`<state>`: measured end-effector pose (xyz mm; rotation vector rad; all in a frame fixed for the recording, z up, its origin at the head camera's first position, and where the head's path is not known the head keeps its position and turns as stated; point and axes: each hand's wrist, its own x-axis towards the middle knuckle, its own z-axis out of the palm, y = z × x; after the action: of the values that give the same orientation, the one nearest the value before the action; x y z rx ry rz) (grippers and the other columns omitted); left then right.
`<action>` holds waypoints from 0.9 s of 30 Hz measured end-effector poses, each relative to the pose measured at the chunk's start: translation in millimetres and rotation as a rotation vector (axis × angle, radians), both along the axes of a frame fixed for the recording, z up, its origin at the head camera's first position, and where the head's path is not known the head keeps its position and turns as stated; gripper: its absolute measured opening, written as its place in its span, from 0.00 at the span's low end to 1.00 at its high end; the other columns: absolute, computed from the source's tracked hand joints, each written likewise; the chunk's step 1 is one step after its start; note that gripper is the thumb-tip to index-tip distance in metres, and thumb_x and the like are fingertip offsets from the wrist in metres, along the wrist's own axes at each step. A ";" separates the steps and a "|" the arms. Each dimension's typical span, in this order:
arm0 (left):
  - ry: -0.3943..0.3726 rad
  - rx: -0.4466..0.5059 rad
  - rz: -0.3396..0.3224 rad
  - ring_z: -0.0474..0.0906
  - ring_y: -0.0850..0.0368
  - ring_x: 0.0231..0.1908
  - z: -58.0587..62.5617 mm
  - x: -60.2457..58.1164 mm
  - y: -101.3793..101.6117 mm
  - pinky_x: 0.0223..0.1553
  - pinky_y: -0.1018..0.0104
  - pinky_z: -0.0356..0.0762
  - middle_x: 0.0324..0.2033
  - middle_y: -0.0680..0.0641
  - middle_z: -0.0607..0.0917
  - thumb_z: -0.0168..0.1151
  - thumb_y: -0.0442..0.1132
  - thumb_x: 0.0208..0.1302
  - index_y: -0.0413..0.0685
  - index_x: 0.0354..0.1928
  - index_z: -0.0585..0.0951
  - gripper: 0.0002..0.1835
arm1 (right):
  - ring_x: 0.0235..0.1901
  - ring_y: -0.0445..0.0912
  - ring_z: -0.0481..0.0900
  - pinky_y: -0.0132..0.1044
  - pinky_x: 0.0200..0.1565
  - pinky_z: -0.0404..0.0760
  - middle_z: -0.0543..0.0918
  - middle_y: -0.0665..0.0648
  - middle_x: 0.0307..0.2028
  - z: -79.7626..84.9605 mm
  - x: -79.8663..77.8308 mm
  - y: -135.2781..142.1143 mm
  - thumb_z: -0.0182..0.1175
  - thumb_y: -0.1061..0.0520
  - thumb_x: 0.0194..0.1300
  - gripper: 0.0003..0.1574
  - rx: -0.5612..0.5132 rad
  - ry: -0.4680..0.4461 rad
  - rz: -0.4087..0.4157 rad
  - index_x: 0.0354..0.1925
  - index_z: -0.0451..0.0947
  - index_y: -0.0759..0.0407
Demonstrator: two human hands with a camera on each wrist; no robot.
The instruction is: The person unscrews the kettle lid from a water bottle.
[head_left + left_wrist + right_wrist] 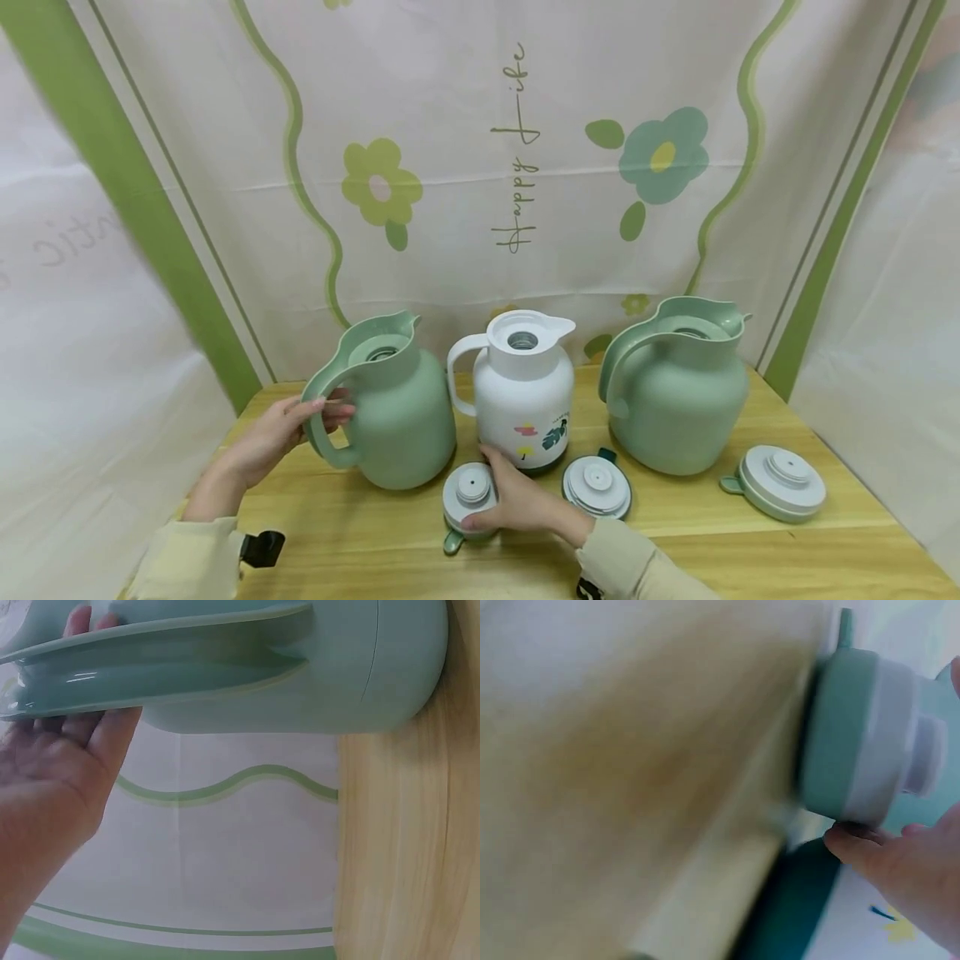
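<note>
My left hand (281,429) is at the handle of a pale green vacuum jug (405,425), its fingers passing through the handle loop. In the left wrist view the fingertips (78,621) show beyond the handle (172,664). A round stopper lid (468,500), grey-white on top with a green rim and tab, lies in front of this jug, knob upward. My right hand (517,496) holds that lid from its right side, thumb at the near edge and a finger at the far edge. Close behind the right hand stands a white jug (525,400) with a leaf print, its mouth uncovered.
Another green jug (678,400) stands at the right, also without its lid. One lid with a dark green tab (597,486) lies before the white jug. A further lid (783,482) lies near the table's right side. A printed curtain (450,275) hangs behind the wooden table (360,542).
</note>
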<state>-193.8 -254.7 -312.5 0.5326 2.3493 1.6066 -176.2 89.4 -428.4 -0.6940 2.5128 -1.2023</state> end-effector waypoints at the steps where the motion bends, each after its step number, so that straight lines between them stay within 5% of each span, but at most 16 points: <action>1: -0.002 0.007 0.033 0.79 0.72 0.49 0.3 0.1 0.3 0.50 0.79 0.72 0.46 0.67 0.84 0.35 0.50 0.77 0.25 0.65 0.63 0.32 | 0.70 0.63 0.55 0.59 0.68 0.60 0.53 0.73 0.71 3.4 0.1 -0.3 0.71 0.41 0.52 0.68 -0.001 0.010 0.002 0.72 0.42 0.70; 8: 0.015 0.169 0.424 0.79 0.77 0.40 8.1 1.4 9.8 0.44 0.82 0.76 0.36 0.72 0.82 0.40 0.59 0.72 0.38 0.62 0.68 0.33 | 0.69 0.62 0.61 0.57 0.67 0.63 0.59 0.71 0.69 41.5 2.4 2.4 0.64 0.40 0.59 0.59 -0.002 0.032 0.016 0.71 0.46 0.70; 14: 0.338 0.224 0.819 0.77 0.77 0.38 14.3 10.9 36.0 0.42 0.87 0.72 0.34 0.73 0.80 0.49 0.48 0.72 0.57 0.49 0.76 0.10 | 0.65 0.55 0.69 0.52 0.64 0.69 0.70 0.62 0.65 72.7 4.7 10.3 0.59 0.41 0.65 0.43 0.003 0.169 0.089 0.68 0.61 0.64; 17: 0.557 0.203 0.962 0.75 0.77 0.36 16.8 16.2 50.6 0.41 0.86 0.70 0.31 0.74 0.78 0.51 0.42 0.71 0.51 0.50 0.78 0.11 | 0.62 0.52 0.73 0.48 0.62 0.73 0.75 0.59 0.61 86.5 6.0 13.8 0.58 0.47 0.67 0.32 -0.064 0.303 0.151 0.63 0.69 0.61; 22: 0.920 0.262 1.056 0.74 0.79 0.33 20.5 21.9 75.0 0.41 0.82 0.70 0.30 0.75 0.79 0.51 0.31 0.64 0.32 0.46 0.80 0.13 | 0.54 0.51 0.79 0.41 0.57 0.78 0.82 0.60 0.51 106.1 1.9 18.3 0.59 0.62 0.64 0.17 -0.155 0.628 0.230 0.52 0.77 0.63; 27: 1.231 0.220 0.988 0.76 0.72 0.30 24.3 21.2 104.2 0.40 0.83 0.71 0.23 0.50 0.83 0.53 0.30 0.57 0.28 0.33 0.81 0.11 | 0.51 0.54 0.80 0.36 0.50 0.82 0.83 0.63 0.48 126.8 -9.3 28.2 0.60 0.70 0.57 0.18 -0.183 0.909 0.223 0.48 0.76 0.68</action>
<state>-172.6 -150.5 -288.2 0.4981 3.7584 2.3904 -185.6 117.7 -301.6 -1.8589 2.8570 -1.2122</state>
